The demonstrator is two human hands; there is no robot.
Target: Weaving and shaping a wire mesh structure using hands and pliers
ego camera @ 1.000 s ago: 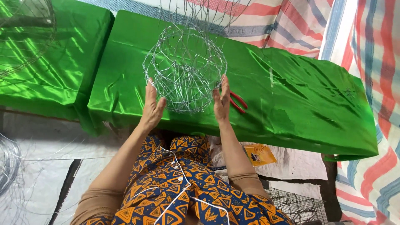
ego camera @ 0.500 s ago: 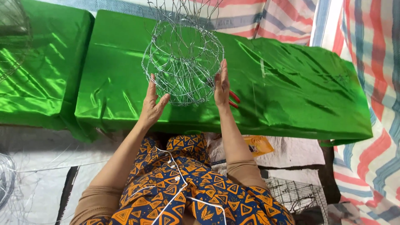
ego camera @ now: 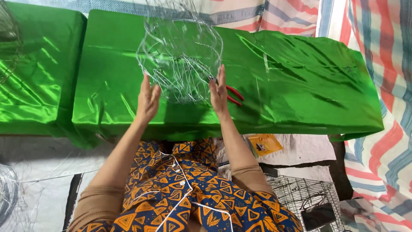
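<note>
Pressing flat palms against opposite sides of a round wire basket (ego camera: 180,64), the person steadies it rather than grips it: the left hand (ego camera: 148,101) stands open beside the lower left of the frame, its fingers (ego camera: 146,83) straight and spread, and whether they touch the wire or hover just off it cannot be told; the right hand (ego camera: 219,92) is likewise open, fingers (ego camera: 222,75) extended upward along the lower right of the mesh, apparently touching it. The basket stands over the middle of the green satin-covered surface (ego camera: 300,86), its bottom a tangle of crossed thin wires and its upper hoops blurred. With nothing closed around it, the frame looks easy to lose: the glossy cloth is probably slippery, so an uneven push from one palm could send the light basket sliding or tipping toward the far edge. The loose wire ends in the base could prick or scratch a palm pressed too hard, and squeezing from both sides might bend the hoops out of round. Red-handled pliers (ego camera: 234,94) lie on the cloth just behind the right hand, close enough that a sideways move could knock them off the front edge, toward the yellow packet (ego camera: 265,145) and the wire grid (ego camera: 300,193) lying below. Stray wires might also snag the patterned orange and blue shirt (ego camera: 189,189).
</note>
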